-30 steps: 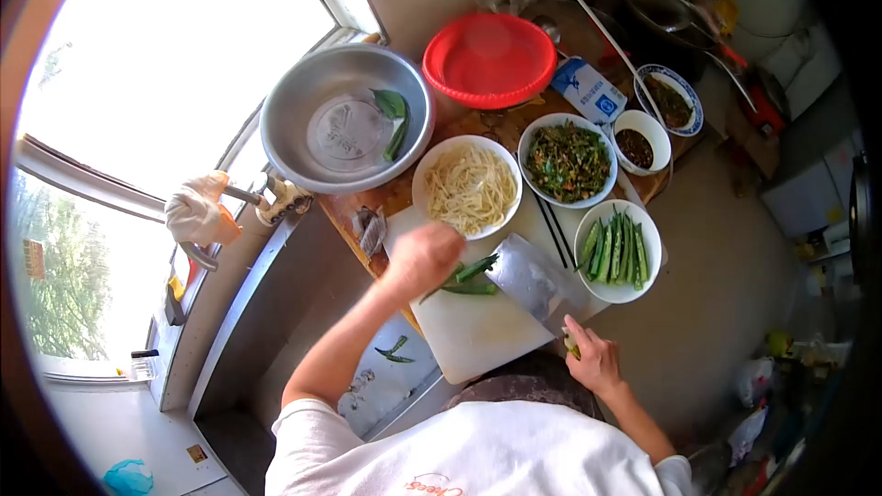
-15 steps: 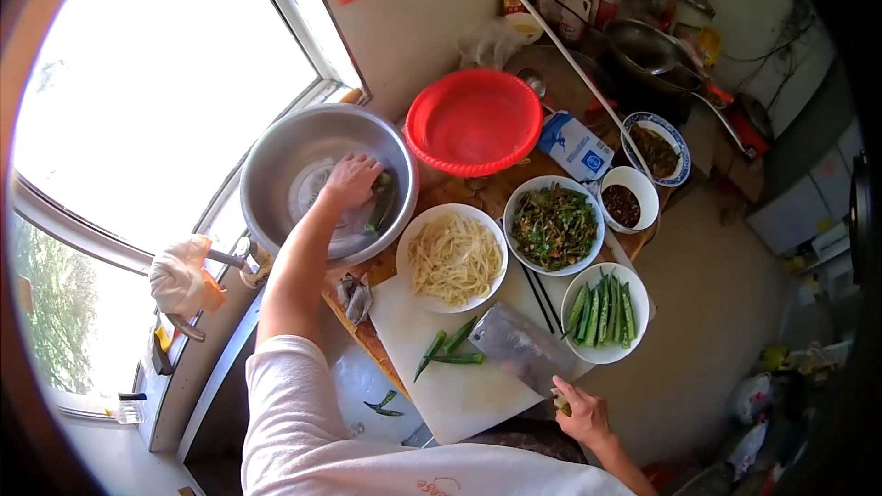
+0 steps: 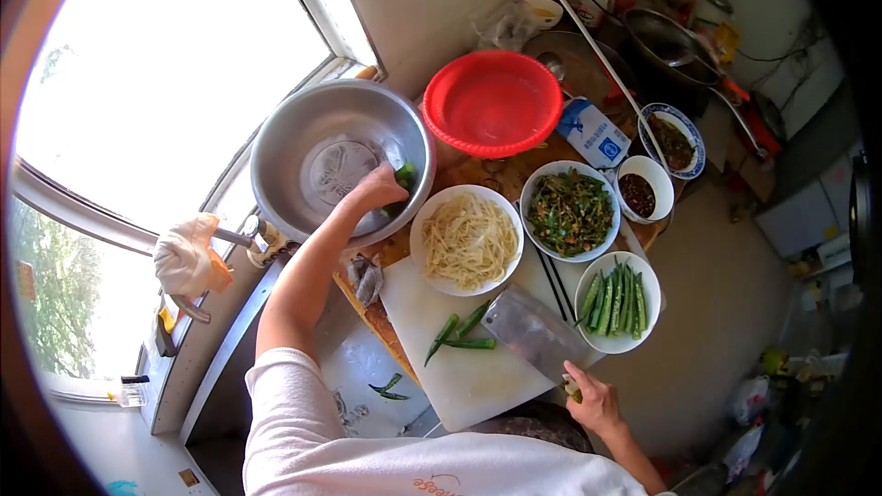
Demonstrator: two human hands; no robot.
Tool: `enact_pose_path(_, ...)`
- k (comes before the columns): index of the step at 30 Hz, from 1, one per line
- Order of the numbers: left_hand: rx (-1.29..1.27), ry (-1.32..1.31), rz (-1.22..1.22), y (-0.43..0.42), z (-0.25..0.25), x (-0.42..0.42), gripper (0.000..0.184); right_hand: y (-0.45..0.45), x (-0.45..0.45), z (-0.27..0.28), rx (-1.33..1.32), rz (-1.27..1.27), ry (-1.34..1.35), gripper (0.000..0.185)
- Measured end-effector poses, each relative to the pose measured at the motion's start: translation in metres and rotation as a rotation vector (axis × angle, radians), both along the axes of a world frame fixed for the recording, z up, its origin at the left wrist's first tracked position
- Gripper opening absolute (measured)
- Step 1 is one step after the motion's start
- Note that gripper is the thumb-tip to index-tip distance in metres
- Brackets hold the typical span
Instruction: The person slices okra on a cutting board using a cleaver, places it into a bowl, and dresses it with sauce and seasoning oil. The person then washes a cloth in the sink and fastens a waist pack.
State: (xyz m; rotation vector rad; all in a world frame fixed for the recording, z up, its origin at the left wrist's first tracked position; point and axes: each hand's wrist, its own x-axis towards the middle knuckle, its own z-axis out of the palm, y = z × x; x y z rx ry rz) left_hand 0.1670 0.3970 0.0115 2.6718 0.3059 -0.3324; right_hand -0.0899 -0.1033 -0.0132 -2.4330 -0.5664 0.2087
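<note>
On my head feed, the one view I have, I take the white cutting board point(image 3: 450, 386) as my landmark. Beyond its far left corner, I have the left hand point(image 3: 375, 190) down inside the metal basin point(image 3: 292, 152), at green pods point(image 3: 404, 173) lying against the basin's right side. I cannot make out the fingertips well enough to tell whether they grip the pods or only touch them. At the board's near right edge, the right hand point(image 3: 597, 401) is wrapped around the handle of a cleaver point(image 3: 537, 331), whose broad blade slants over the board. Three more pods point(image 3: 469, 343) lie on the board, left of the blade and very near it.

For this reach, I would bring the left fingers around the middle of the pods in a light pinch, since they would probably bruise under a hard squeeze. I would hold the forearm above the basin's rim and wide of the bowl of pale strands point(image 3: 416, 248) at the board's far left corner. With my attention on the basin, I would let the cleaver lie flat and motionless on the board, away from the white bowl point(image 3: 614, 345) of pods at its right end.
</note>
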Motion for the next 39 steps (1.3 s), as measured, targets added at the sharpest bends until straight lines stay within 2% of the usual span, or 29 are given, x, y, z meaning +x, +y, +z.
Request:
enact_pose_path(3,-0.004,-0.02,0.064,0.006,0.008,-0.006,0.051,0.003,-0.001,0.005,-0.003,0.002,0.003,0.063)
enact_pose_path(6,-0.041,-0.177,0.111,0.008,0.053,-0.031,0.045,0.003,-0.002,0.009,0.008,0.002,0.013,0.064)
enact_pose_path(8,-0.168,-0.209,0.122,0.004,0.09,-0.066,0.04,0.002,-0.003,0.001,0.017,0.007,0.008,0.065)
enact_pose_path(11,-0.411,-0.072,0.119,-0.022,0.124,-0.136,0.039,0.003,-0.003,0.0,0.01,0.018,0.018,0.067)
enact_pose_path(13,-0.505,0.048,0.071,-0.031,0.098,-0.176,0.04,0.002,-0.006,-0.003,-0.036,0.036,0.011,0.07)
enact_pose_path(15,-0.496,0.105,0.1,-0.055,0.062,-0.206,0.043,0.008,-0.005,0.0,-0.013,0.024,0.0,0.066)
enact_pose_path(17,-0.441,0.028,0.129,-0.071,0.004,-0.225,0.045,0.012,-0.004,0.005,0.033,-0.005,0.006,0.063)
enact_pose_path(20,-0.3,0.018,0.254,-0.119,-0.021,-0.225,0.049,0.006,-0.008,0.014,0.131,-0.053,0.143,0.057)
enact_pose_path(22,-0.176,-0.093,0.168,-0.135,-0.034,-0.231,0.05,-0.002,-0.012,0.025,0.14,-0.09,0.279,0.052)
enact_pose_path(25,-0.127,-0.253,0.193,-0.148,-0.032,-0.242,0.052,-0.004,-0.017,0.042,0.237,-0.035,0.302,0.05)
enact_pose_path(26,-0.104,-0.321,0.205,-0.151,-0.029,-0.246,0.053,-0.002,-0.019,0.055,0.271,-0.119,0.54,0.045)
enact_pose_path(29,-0.165,-0.49,0.165,-0.152,-0.039,-0.261,0.052,-0.008,-0.021,0.044,0.257,-0.114,0.813,0.048)
enact_pose_path(33,-0.252,-0.631,0.238,-0.157,-0.048,-0.265,0.043,-0.005,-0.013,0.052,0.304,-0.117,0.808,0.017)
enact_pose_path(36,-0.109,-0.769,0.265,-0.163,-0.047,-0.267,0.03,-0.009,-0.004,0.046,0.315,-0.037,0.693,0.011)
enact_pose_path(39,-0.001,-0.749,0.057,-0.18,-0.036,-0.282,0.018,-0.01,0.002,0.033,0.331,-0.035,0.574,0.014)
